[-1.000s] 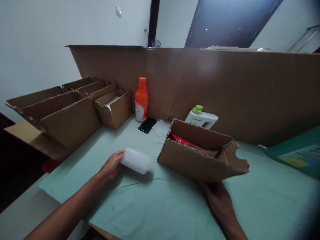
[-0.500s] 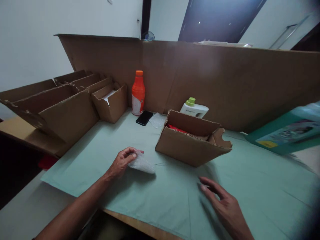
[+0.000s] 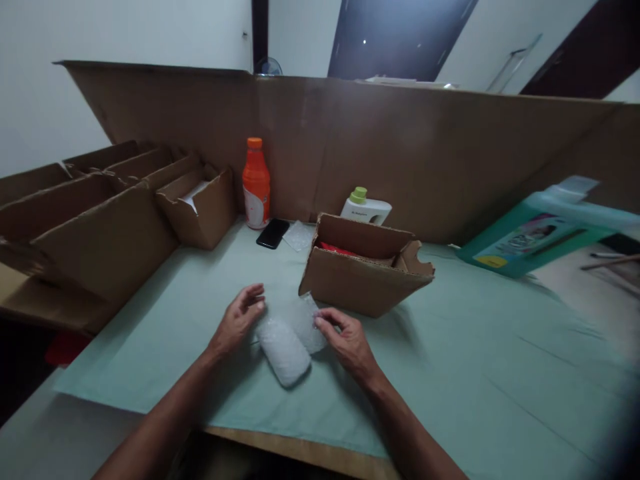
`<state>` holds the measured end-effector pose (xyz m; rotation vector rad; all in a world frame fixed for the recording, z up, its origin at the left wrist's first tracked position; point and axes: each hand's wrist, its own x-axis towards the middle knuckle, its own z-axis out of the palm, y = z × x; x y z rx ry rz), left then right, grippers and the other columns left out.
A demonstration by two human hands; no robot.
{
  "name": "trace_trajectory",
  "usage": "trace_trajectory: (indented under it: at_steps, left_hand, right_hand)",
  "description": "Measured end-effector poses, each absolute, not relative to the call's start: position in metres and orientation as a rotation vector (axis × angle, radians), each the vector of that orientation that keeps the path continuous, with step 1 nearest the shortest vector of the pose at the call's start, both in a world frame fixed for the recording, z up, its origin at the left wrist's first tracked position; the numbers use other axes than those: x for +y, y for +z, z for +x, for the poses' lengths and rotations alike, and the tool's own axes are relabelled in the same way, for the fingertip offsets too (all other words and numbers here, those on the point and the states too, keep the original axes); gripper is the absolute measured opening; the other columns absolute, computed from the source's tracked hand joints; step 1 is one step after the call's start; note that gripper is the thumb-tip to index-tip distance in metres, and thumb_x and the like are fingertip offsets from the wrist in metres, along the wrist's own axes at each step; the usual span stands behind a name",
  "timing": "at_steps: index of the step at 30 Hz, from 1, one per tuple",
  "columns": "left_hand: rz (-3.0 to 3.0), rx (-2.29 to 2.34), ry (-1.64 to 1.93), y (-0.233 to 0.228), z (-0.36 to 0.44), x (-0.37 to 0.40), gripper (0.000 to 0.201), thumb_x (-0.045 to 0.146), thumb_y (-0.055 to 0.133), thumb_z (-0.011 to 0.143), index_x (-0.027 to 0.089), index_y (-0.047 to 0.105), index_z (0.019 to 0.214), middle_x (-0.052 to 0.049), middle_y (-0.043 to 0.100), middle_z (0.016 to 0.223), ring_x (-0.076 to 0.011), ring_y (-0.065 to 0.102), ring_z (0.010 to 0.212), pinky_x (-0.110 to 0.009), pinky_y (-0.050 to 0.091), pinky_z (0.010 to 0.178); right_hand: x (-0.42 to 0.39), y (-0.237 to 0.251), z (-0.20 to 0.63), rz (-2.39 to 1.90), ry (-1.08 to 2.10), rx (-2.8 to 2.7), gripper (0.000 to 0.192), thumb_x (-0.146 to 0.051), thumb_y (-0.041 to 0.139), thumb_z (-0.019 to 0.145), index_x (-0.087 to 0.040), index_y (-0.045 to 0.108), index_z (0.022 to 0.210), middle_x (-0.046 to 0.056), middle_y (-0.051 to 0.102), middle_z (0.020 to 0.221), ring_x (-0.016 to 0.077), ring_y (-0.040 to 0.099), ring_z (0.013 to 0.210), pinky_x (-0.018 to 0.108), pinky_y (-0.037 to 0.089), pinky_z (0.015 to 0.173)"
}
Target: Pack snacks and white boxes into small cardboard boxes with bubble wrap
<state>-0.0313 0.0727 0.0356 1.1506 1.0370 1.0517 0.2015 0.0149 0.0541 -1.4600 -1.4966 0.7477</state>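
Observation:
A small bundle in bubble wrap (image 3: pixel 284 353) lies on the pale green cloth, white and rounded at its near end. What is inside cannot be made out. My right hand (image 3: pixel 350 343) pinches the edge of a loose clear flap of bubble wrap (image 3: pixel 309 327) at the bundle's far right side. Whether flap and bundle are one sheet is not plain. At the bundle's left, my left hand (image 3: pixel 239 321) has its fingers curved and apart from the thumb, with nothing gripped. Just beyond both hands stands an open cardboard box (image 3: pixel 357 283) with something red inside.
Farther back are a black phone (image 3: pixel 273 234), a flat piece of bubble wrap (image 3: pixel 299 236), an orange bottle (image 3: pixel 256 183) and a white bottle with a green cap (image 3: pixel 367 210). Cardboard boxes (image 3: pixel 107 237) line the left. A green liquid jug (image 3: pixel 520 237) leans at the right.
The bundle has left my left hand's pinch and now lies on the cloth. My right hand has moved left and taken hold of the bubble wrap flap. The view has shifted right.

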Motion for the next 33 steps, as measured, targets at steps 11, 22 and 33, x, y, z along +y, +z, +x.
trace_trajectory:
  at_steps: [11,22,33]
  left_hand:
    - [1.831,1.109,1.042,0.053,-0.022,0.051,0.049,0.046,0.068,0.081,0.021,0.065,0.122,-0.013,0.065,0.132,-0.0318,0.056,0.126,-0.050,0.042,0.109]
    - [2.024,1.309,0.858,0.013,-0.022,0.023,0.062,0.025,0.064,0.071,0.020,0.057,0.133,-0.013,0.066,0.127,-0.0333,0.059,0.118,-0.050,0.043,0.106]
    - [1.447,1.432,1.011,0.019,-0.107,0.044,0.053,0.036,0.066,0.074,0.016,0.060,0.123,-0.007,0.068,0.108,-0.0230,0.063,0.096,-0.034,0.048,0.088]
  right_hand:
    - [-0.009,0.102,0.227,-1.495,0.593,-1.414,0.024,-0.041,0.065,0.085,-0.019,0.075,0.087,0.004,0.075,0.082,0.0186,0.067,0.076,0.029,0.053,0.071]
    - [-0.045,0.112,0.231,-1.496,0.477,-1.307,0.024,-0.045,0.071,0.083,-0.022,0.076,0.085,0.004,0.074,0.078,0.0184,0.068,0.071,0.028,0.056,0.066]
    - [-0.079,0.049,0.340,-1.813,0.282,-0.724,0.036,-0.053,0.077,0.067,-0.022,0.073,0.085,0.006,0.073,0.088,0.0218,0.064,0.083,0.036,0.053,0.082]
